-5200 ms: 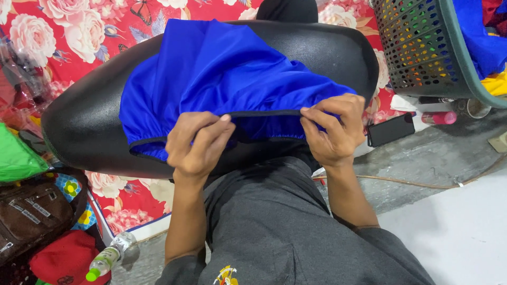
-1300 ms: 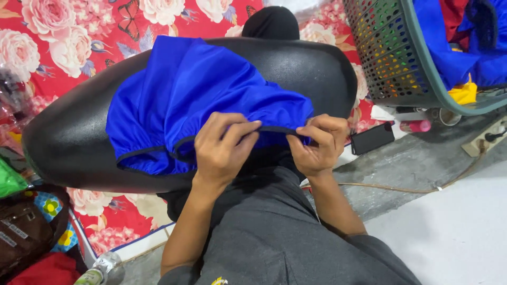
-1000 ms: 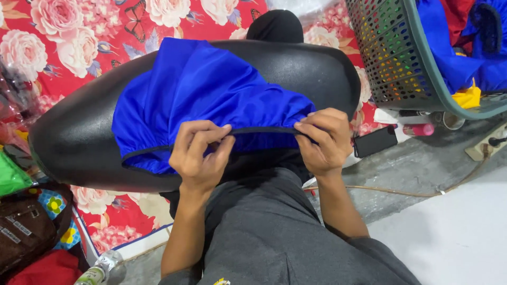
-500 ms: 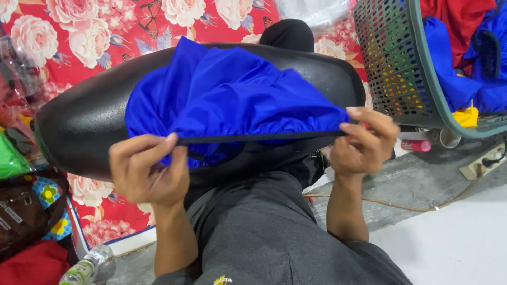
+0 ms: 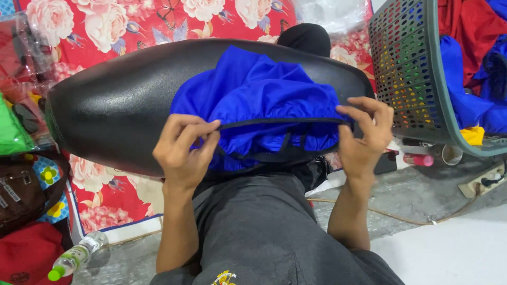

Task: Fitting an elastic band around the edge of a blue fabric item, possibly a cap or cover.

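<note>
A bright blue fabric cover point(image 5: 259, 100) with a black elastic hem lies bunched over a long black padded seat point(image 5: 116, 105) resting across my lap. My left hand point(image 5: 185, 150) pinches the black hem at its left end, fingers curled around the edge. My right hand point(image 5: 364, 137) grips the hem at its right end, near the seat's right side. The elastic is stretched straight between both hands, and the opening beneath it shows gathered blue cloth and black edging.
A grey-green perforated laundry basket point(image 5: 412, 74) with blue and red clothes stands at right. A red floral mat point(image 5: 105, 21) lies behind the seat. A plastic bottle point(image 5: 74, 258) with a green cap, a brown bag point(image 5: 21, 195) and red cloth sit at lower left. A power strip point(image 5: 483, 182) lies right.
My hands started close together on the hem, then spread far apart stretching it. Now the left hand has come back inward and the elastic spans a shorter stretch over the seat.
</note>
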